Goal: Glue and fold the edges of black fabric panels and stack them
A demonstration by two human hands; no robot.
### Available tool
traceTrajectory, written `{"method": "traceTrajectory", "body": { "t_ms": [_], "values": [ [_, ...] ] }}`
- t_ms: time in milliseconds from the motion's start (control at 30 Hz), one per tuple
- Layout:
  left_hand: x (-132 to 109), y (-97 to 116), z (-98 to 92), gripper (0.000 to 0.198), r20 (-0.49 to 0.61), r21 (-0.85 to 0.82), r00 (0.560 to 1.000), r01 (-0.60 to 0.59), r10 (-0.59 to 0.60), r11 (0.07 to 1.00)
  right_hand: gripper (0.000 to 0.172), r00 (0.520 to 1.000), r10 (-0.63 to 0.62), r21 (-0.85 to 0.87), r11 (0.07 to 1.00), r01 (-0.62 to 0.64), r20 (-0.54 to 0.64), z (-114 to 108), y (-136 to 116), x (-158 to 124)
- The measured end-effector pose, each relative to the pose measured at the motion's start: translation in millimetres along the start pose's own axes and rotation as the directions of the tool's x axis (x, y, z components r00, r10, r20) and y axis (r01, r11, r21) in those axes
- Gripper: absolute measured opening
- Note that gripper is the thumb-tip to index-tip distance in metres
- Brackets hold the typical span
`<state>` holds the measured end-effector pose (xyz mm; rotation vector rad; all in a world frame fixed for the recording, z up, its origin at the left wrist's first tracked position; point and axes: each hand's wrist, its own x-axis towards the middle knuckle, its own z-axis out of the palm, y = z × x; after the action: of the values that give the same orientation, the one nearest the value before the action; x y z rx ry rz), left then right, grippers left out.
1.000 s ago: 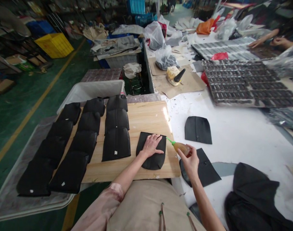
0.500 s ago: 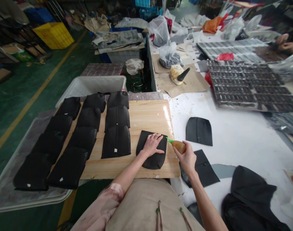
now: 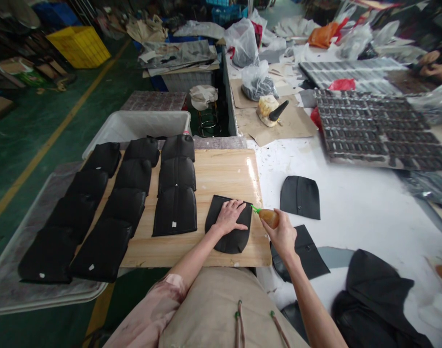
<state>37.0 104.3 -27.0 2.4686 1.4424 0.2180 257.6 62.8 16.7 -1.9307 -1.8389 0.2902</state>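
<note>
Fingers of the right hand (image 3: 283, 237) grasp an amber bottle (image 3: 269, 218), its green nozzle (image 3: 256, 209) at the black piece (image 3: 235, 244)'s top right corner; the left hand (image 3: 228, 216), spread, presses that piece onto the wooden board (image 3: 221, 169). A light, even squeeze seems best. 3 columns of black pouches (image 3: 174, 208) crowd the left; 1 loose panel (image 3: 310, 247) on the tabletop (image 3: 355, 203) lies partly behind the right hand.

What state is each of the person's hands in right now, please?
Left hand: open, resting on the black, rounded, leather-like panel.
Right hand: closed around the amber-brown, green-nozzled, plastic-looking squeeze bottle.
</note>
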Motion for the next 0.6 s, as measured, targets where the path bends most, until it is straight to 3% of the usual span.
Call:
{"method": "traceTrajectory", "body": {
  "t_ms": [600],
  "values": [
    [0.2, 0.0, 1.0, 0.087, 0.018, -0.007, 1.000, 0.010, -0.010, 1.000, 0.046, 0.998, -0.032, -0.005, 0.999, 0.032, 0.054, -7.9, -3.8, 1.4]
  ]
}}
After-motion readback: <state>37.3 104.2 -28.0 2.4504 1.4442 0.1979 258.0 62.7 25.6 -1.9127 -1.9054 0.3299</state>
